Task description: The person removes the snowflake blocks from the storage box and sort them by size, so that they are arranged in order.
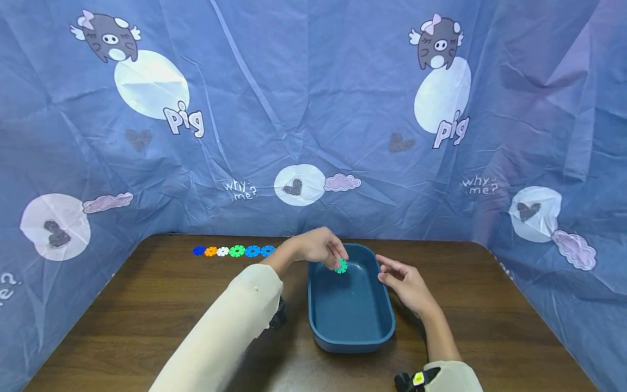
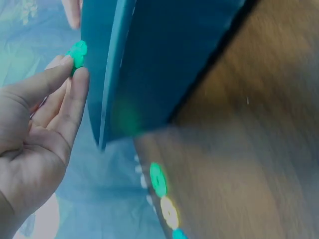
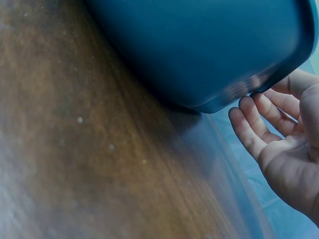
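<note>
My left hand (image 1: 320,247) pinches a small green notched plastic disc (image 1: 341,265) between thumb and fingertips, over the far end of a deep blue rectangular bin (image 1: 351,347). In the left wrist view the green disc (image 2: 77,54) stands beside the bin's rim (image 2: 110,74). On the right side, my right hand (image 1: 409,286) touches the bin near its far corner, fingers extended and relaxed. The right wrist view shows the fingertips (image 3: 245,103) of that hand against the bin's outer wall (image 3: 214,55). The bin's floor holds no discs in the head view.
Left of the bin, a row of notched discs (image 1: 237,251) in blue, orange, white and green lies along the back of the brown wooden table (image 1: 147,305). My left forearm covers the row's right end. A blue printed cloth (image 1: 313,109) hangs behind the table.
</note>
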`<state>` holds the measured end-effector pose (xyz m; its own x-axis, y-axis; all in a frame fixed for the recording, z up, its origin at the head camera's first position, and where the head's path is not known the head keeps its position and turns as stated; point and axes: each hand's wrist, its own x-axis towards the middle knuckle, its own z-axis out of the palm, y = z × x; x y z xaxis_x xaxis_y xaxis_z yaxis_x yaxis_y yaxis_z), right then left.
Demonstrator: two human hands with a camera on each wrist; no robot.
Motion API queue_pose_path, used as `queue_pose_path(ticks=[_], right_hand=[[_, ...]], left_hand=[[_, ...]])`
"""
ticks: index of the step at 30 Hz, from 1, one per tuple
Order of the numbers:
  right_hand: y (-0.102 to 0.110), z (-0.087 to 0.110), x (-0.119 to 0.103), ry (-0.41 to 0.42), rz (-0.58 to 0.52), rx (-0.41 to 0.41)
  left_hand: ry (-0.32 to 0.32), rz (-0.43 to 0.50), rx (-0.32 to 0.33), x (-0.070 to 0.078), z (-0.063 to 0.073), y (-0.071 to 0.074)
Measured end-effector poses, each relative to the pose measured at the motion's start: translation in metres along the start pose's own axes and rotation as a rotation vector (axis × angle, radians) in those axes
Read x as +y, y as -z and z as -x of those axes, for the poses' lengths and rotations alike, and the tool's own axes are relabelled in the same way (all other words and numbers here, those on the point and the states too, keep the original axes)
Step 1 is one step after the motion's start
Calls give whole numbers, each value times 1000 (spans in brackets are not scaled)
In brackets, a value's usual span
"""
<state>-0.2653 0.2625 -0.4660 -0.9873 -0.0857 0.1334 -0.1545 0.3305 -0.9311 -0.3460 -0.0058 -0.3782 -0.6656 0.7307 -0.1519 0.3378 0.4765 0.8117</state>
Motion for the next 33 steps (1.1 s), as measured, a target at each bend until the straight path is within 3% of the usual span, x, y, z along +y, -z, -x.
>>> queue_pose_path(ticks=[4,10,17,21,28,33], right_hand=[[0,0,0,3,1,-4],[1,0,-1,-3,-10,-9],[1,1,1,-5,-19,-15],[1,1,2,3,-21,-12],[0,1,1,12,-32,-6],[0,1,1,13,-41,-5]], left_hand=[[8,27,53,-7,14,17],[23,-7,135,-22,42,46],[72,-12,226,-51,74,73],[98,4,291,-69,92,85],[143,129,387,-97,124,99],[177,128,470,-121,146,107]])
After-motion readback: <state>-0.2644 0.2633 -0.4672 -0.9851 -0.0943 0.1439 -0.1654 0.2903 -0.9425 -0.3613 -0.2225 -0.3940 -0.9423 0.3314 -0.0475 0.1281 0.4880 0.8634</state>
